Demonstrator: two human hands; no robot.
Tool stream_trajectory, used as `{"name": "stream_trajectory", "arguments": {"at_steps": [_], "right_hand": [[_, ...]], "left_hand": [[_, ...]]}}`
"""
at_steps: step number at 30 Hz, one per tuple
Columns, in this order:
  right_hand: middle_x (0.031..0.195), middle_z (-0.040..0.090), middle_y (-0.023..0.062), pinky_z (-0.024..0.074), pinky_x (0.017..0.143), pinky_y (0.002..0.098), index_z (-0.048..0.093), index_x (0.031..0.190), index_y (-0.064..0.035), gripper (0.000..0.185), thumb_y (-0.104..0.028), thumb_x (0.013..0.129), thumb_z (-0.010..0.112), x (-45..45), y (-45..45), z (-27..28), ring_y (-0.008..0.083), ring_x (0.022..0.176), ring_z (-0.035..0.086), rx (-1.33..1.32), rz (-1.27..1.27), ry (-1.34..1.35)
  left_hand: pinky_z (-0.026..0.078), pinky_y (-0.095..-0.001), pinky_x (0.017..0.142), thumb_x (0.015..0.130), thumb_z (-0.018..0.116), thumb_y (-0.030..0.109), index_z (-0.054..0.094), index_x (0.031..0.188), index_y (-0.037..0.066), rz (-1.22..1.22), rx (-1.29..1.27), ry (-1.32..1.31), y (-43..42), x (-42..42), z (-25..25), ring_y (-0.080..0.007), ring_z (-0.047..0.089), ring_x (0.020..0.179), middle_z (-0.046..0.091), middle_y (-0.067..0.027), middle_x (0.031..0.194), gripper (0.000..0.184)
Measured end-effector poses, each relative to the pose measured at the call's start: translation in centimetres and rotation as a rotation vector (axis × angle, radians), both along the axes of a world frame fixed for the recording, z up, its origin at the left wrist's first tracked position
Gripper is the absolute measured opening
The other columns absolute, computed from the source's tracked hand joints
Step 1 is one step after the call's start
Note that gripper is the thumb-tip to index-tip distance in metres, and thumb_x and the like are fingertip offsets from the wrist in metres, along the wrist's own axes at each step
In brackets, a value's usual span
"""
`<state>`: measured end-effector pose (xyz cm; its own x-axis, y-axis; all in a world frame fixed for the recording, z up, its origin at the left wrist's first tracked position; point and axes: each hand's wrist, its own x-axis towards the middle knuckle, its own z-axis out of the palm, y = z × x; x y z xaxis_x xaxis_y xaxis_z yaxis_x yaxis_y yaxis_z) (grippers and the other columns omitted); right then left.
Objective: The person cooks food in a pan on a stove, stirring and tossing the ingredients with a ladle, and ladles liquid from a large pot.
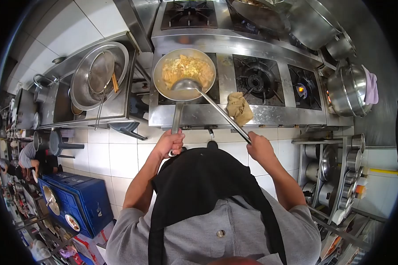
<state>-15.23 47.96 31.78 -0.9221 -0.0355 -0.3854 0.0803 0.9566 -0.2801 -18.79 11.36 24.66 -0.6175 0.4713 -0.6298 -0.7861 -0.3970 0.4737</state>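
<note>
My left hand [170, 142] is wrapped round the long handle of a frying pan [158, 75] that sits over the left front burner of the stove. Pale, chopped food [188, 68] with yellowish bits fills much of the pan. In my right hand [259, 145] is the end of a long metal handle belonging to a ladle [186, 84]. Its round bowl rests low in the pan, at the near edge of the food. A crumpled brown cloth [239, 108] lies on the stove front, just beyond the ladle's handle.
A small flame burns on the right burner [301, 90]; the middle burner [255, 81] shows none. Left stands a sink counter with a large metal basin [77, 88] holding a strainer [102, 73]. Stacked pots [350, 90] are at right. A blue cooler [86, 205] and another person [27, 157] are lower left.
</note>
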Motion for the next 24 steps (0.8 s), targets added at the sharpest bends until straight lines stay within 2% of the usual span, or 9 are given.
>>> {"name": "stream_trajectory", "arguments": {"at_steps": [3,5,9,13,17,24], "right_hand": [[0.087,0.068,0.0274,0.0504,0.079,0.0568,0.058,0.101,-0.0012,0.020,-0.010,0.084,0.062,-0.3,0.2,0.8,0.0467,0.085,0.066,-0.043,-0.036,-0.087],[0.087,0.067,0.0289,0.0492,0.078,0.0569,0.058,0.099,-0.0001,0.018,-0.010,0.083,0.062,-1.1,0.3,0.7,0.0479,0.086,0.065,-0.146,-0.081,0.008],[0.087,0.067,0.0294,0.0499,0.079,0.0562,0.059,0.099,0.0006,0.019,-0.010,0.083,0.062,-5.3,-1.5,-0.8,0.0481,0.087,0.065,-0.178,-0.092,0.160],[0.085,0.067,0.0288,0.0509,0.080,0.0565,0.060,0.103,-0.0002,0.021,-0.009,0.083,0.061,-4.6,-2.4,-3.2,0.0481,0.086,0.066,-0.104,-0.039,0.146],[0.088,0.068,0.0290,0.0520,0.082,0.0566,0.059,0.109,-0.0012,0.027,-0.006,0.082,0.059,-1.9,-0.9,-0.7,0.0477,0.088,0.066,0.003,-0.001,-0.041],[0.089,0.066,0.0300,0.0503,0.081,0.0537,0.060,0.102,0.0025,0.024,-0.006,0.079,0.060,-5.7,-3.5,-1.4,0.0478,0.089,0.064,-0.167,-0.083,0.142]], "left_hand": [[0.028,-0.0259,0.037,0.093,0.065,0.005,0.042,0.093,0.017,0.051,0.009,-0.016,1.5,0.2,0.3,-0.0062,0.035,0.045,0.034,0.0060,0.061,0.025],[0.029,-0.0254,0.037,0.093,0.065,0.005,0.043,0.094,0.017,0.061,0.027,-0.030,1.6,-0.1,-0.4,-0.0060,0.035,0.045,0.035,0.0062,0.062,0.025],[0.028,-0.0243,0.037,0.096,0.062,0.007,0.044,0.087,0.017,0.070,0.003,-0.052,2.0,-0.2,0.5,-0.0047,0.034,0.044,0.033,0.0080,0.060,0.022],[0.028,-0.0236,0.037,0.097,0.062,0.007,0.044,0.086,0.017,0.049,0.028,-0.028,1.8,-0.4,0.1,-0.0040,0.032,0.044,0.033,0.0086,0.060,0.023],[0.029,-0.0240,0.037,0.096,0.063,0.008,0.045,0.087,0.016,0.054,0.013,-0.004,1.5,-0.3,-0.3,-0.0039,0.032,0.044,0.034,0.0083,0.060,0.021],[0.029,-0.0241,0.037,0.096,0.064,0.009,0.048,0.089,0.015,0.057,0.079,-0.048,1.6,-0.4,-0.5,-0.0044,0.034,0.043,0.035,0.0082,0.060,0.019]]}}
